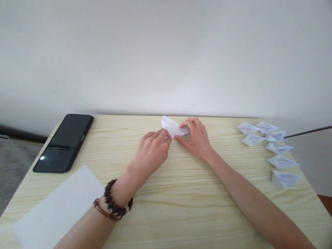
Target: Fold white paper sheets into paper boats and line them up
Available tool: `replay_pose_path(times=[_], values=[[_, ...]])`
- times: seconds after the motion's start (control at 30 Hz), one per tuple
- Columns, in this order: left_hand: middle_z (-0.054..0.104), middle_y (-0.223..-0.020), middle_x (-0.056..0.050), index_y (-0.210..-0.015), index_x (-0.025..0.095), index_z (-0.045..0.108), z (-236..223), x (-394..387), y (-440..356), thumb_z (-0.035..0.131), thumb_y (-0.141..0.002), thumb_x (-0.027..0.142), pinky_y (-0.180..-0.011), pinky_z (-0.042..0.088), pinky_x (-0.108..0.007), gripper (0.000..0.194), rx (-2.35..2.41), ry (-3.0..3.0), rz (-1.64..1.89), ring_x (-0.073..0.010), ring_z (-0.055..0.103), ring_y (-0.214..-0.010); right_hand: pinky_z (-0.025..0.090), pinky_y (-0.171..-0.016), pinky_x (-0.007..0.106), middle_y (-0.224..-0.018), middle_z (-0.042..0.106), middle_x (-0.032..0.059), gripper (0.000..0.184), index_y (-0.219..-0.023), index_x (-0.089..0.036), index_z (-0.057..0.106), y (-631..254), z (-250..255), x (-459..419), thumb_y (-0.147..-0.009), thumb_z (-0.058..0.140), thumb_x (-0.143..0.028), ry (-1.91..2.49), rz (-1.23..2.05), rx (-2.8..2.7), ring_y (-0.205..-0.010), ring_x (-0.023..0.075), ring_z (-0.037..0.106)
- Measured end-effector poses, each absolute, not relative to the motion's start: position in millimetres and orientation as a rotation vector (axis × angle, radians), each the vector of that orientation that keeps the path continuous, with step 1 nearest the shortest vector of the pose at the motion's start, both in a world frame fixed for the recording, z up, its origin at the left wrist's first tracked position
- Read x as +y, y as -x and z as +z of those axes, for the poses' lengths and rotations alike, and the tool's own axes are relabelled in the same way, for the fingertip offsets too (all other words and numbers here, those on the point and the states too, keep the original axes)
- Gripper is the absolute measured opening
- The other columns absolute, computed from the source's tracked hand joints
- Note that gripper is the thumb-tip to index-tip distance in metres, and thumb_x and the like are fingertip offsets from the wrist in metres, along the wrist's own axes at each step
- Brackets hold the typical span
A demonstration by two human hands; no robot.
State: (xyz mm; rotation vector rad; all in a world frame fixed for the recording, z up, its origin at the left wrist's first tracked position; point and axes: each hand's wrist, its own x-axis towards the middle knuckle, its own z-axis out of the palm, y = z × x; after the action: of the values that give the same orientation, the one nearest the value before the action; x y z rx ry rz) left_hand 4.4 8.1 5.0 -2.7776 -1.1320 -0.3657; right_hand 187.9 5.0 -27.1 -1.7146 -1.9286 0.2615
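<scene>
A small folded white paper (171,126) lies near the back edge of the table, between my two hands. My left hand (155,147) is closed on its lower left part, with the fingers bent and the thumb and forefinger pinched together at the paper's edge. My right hand (196,138) grips the right end, thumb at the near edge and fingertips on top. Parts of the paper are hidden under the fingers. Dark beads and a brown cord circle my left wrist.
Several folded white paper boats (279,161) are grouped on the right side of the wooden table (166,211). A black phone (64,141) lies at the back left, with a flat sheet of white paper (62,207) nearer me. A white wall (166,58) rises behind the table.
</scene>
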Motion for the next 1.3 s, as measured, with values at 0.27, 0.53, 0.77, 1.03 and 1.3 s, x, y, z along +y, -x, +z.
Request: replay_pose_path(times=[0.27,0.53,0.77,1.03,1.3], values=[[0.068,-0.094,-0.006,-0.089,0.016,0.068,3,9,-4,0.048,-0.082,0.005,-0.066,0.051,-0.034,0.024,-1.129,2.762,-0.378,-0.0204,0.066,-0.077,0.044,-0.082,0.040,-0.110,0.052,0.0082,0.030,-0.109,-0.023,0.053,-199,-19,6,-0.079,0.055,-0.024,1.617,0.518,-1.936,-0.102,0.0244,0.053],[0.069,-0.096,-0.006,-0.091,0.016,0.068,3,8,-2,0.048,-0.082,0.004,-0.067,0.051,-0.033,0.025,-1.147,2.766,-0.374,-0.0196,0.066,-0.078,0.045,-0.087,0.040,-0.110,0.051,0.0071,0.036,-0.111,-0.023,0.051,-212,-19,8,-0.077,0.047,-0.014,1.483,0.627,-1.948,-0.097,0.0212,0.054],[0.069,-0.097,-0.007,-0.094,0.015,0.068,3,7,-2,0.049,-0.083,0.006,-0.069,0.052,-0.035,0.023,-1.129,2.757,-0.385,-0.0208,0.066,-0.079,0.044,-0.086,0.043,-0.107,0.052,0.0090,0.030,-0.105,-0.021,0.053,-199,-25,8,-0.078,0.058,-0.031,1.591,0.479,-1.865,-0.096,0.0240,0.055],[0.069,-0.096,-0.006,-0.092,0.017,0.068,4,6,-1,0.050,-0.083,0.007,-0.069,0.051,-0.033,0.022,-1.152,2.765,-0.377,-0.0198,0.066,-0.078,0.043,-0.086,0.043,-0.111,0.051,0.0091,0.031,-0.110,-0.023,0.052,-198,-22,7,-0.080,0.057,-0.029,1.621,0.507,-1.926,-0.100,0.0247,0.053],[0.070,-0.100,-0.005,-0.095,0.016,0.068,4,8,-1,0.050,-0.083,0.007,-0.070,0.053,-0.036,0.023,-1.159,2.780,-0.364,-0.0207,0.067,-0.079,0.044,-0.085,0.038,-0.114,0.048,0.0082,0.038,-0.116,-0.022,0.049,-218,-16,10,-0.079,0.045,-0.014,1.415,0.739,-1.922,-0.097,0.0196,0.052]])
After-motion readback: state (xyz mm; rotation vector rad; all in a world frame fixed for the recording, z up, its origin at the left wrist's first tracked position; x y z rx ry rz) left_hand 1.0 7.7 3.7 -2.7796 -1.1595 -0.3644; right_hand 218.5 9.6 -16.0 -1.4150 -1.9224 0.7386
